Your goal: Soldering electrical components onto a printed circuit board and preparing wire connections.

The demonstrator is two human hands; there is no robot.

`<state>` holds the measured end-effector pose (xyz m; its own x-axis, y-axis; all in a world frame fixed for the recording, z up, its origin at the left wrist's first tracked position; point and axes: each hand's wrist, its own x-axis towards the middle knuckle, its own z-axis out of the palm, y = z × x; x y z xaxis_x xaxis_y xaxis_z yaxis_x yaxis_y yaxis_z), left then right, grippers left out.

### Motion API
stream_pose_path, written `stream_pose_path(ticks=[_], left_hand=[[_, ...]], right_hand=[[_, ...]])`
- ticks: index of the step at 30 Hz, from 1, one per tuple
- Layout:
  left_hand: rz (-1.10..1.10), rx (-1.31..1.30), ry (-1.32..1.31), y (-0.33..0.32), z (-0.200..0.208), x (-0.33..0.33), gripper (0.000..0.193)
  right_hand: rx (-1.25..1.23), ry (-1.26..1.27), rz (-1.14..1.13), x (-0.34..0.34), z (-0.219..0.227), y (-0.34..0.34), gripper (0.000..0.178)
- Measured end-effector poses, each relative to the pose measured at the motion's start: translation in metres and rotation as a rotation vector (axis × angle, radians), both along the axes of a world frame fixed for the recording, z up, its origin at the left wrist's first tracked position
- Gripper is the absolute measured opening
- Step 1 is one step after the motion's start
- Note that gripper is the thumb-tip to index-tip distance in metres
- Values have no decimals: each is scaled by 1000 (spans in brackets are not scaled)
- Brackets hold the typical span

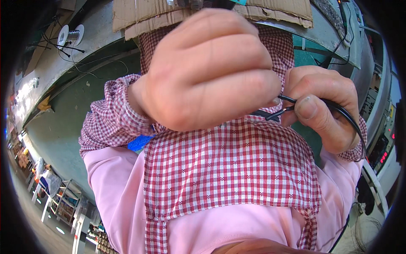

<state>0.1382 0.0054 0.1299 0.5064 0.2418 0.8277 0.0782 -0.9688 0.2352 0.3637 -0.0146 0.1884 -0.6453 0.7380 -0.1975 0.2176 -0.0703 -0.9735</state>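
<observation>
- Black cable (344, 111) runs over my right hand (323, 101) and down past the wrist, to the right of the middle of my view.
- My right grip is narrow, thumb and forefinger pinching the cable; two thin black leads (277, 114) show beside the thumb, and one carries a small bright spot.
- My left hand (211, 76) is curled into a fist, back toward the camera, just beside the right fingertips and in front of part of the leads. Its fingertips are hidden, so I cannot tell what that grip holds.
- Both hands are up in front of a red-and-white checked apron (232, 169), worn over a pink top (114, 186).
- Beyond them I see brown cardboard (287, 10) at the edge of the bench (101, 31).
- A white spool (63, 36) wound with silvery wire rests on the bench at upper left, thin black strands beside it.
</observation>
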Motion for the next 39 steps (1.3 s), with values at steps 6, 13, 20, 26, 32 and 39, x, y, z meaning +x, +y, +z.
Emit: stream_pose_path(ticks=[6,13,20,26,32,39], left_hand=[[-393,-1167,-168,-20,5,11,16],[-568,-1896,-230,-31,18,11,35],[-722,-1905,-805,-20,-11,-31,40],[-223,-1474,-385,-27,-6,-11,24],[-201,-1650,-467,-33,9,11,27],[-148,-1532,-388,-41,12,24,24]], right_hand=[[388,13,173,7,-7,4,27],[680,-63,276,6,-4,9,24],[555,-240,51,29,17,7,25],[569,-204,14,18,2,6,28],[691,-258,12,16,2,6,22],[863,-208,31,16,-5,4,19]])
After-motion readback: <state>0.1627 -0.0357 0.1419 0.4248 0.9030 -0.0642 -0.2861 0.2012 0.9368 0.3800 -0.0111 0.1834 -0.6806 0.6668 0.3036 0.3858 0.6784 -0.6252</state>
